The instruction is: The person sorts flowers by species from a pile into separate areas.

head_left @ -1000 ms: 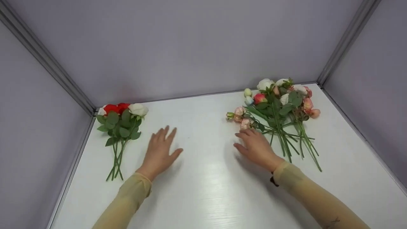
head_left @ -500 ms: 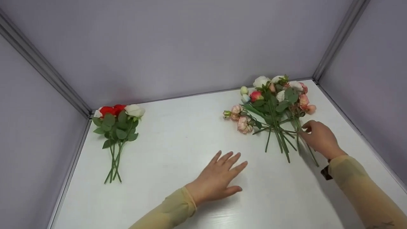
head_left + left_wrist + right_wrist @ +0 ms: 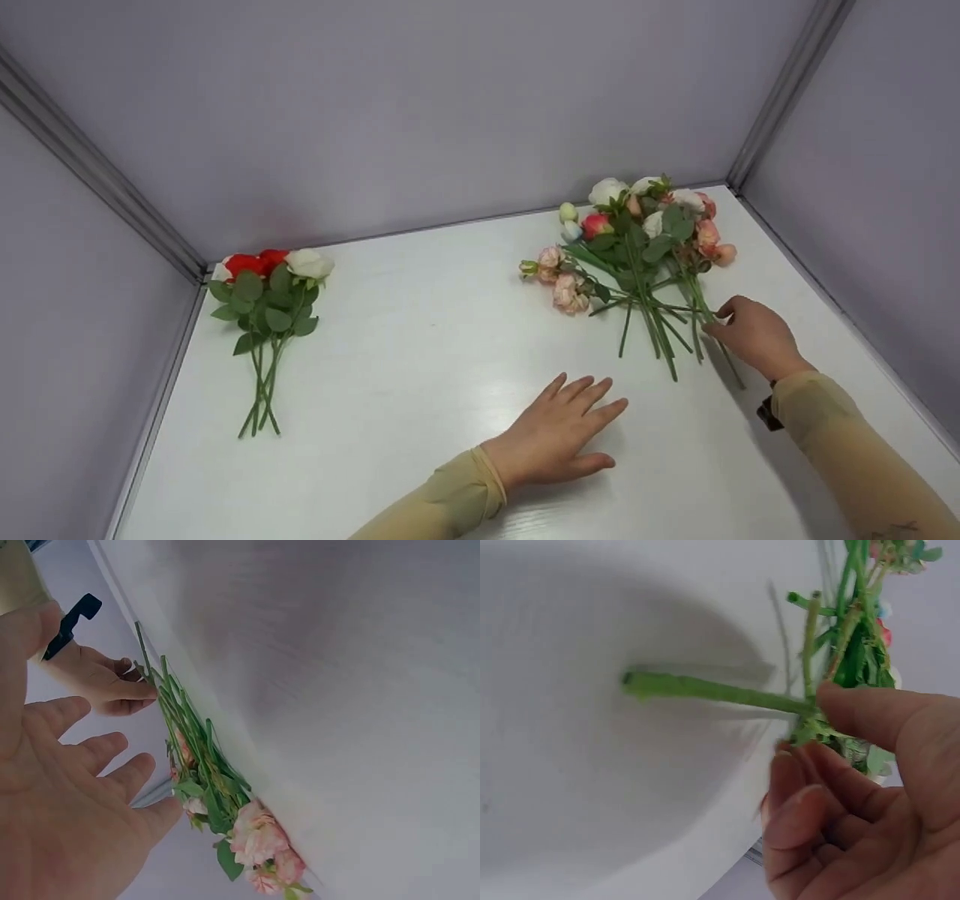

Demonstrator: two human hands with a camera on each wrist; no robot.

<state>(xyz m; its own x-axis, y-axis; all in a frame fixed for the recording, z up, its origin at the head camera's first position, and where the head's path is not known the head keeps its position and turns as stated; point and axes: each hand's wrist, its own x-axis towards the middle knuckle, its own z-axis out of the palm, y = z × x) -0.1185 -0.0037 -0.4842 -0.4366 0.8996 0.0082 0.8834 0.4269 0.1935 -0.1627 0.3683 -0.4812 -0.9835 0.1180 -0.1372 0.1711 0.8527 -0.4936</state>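
Green stem (image 3: pixel 705 688), pinched between thumb and fingers of the right hand (image 3: pixel 759 337), at the right near edge of a mixed flower pile (image 3: pixel 637 240). Cut end juts free past the fingertips, clear in the right wrist view. Which bloom it bears cannot be told; other stems lie close by.

Pile sits far right on the white desk (image 3: pixel 390 360), stems crossing and pointing nearward. At its far side, white blooms (image 3: pixel 607 191); on its right flank, coral blooms (image 3: pixel 708 237). Left of the leaves, one red-pink bloom (image 3: pixel 597 225) beside a pale yellow bud (image 3: pixel 568 212) and a pale blue bud (image 3: pixel 571 230). Furthest left, pale pink blooms (image 3: pixel 570 292).

Left hand (image 3: pixel 559 435) holds nothing: fingers straight and spread, palm down over the near part of the desk, well apart from the flowers. Contact with the surface: cannot tell.

Far left, a second bunch: red roses (image 3: pixel 245 265) next to a white rose (image 3: pixel 309 264), leaves below, thin stems (image 3: pixel 259 405) crossing nearward.

Yellowish sleeves (image 3: pixel 840 435) on both arms; dark band (image 3: pixel 769 414) at the right wrist. Lilac-grey panels (image 3: pixel 450 112) behind and at both sides.
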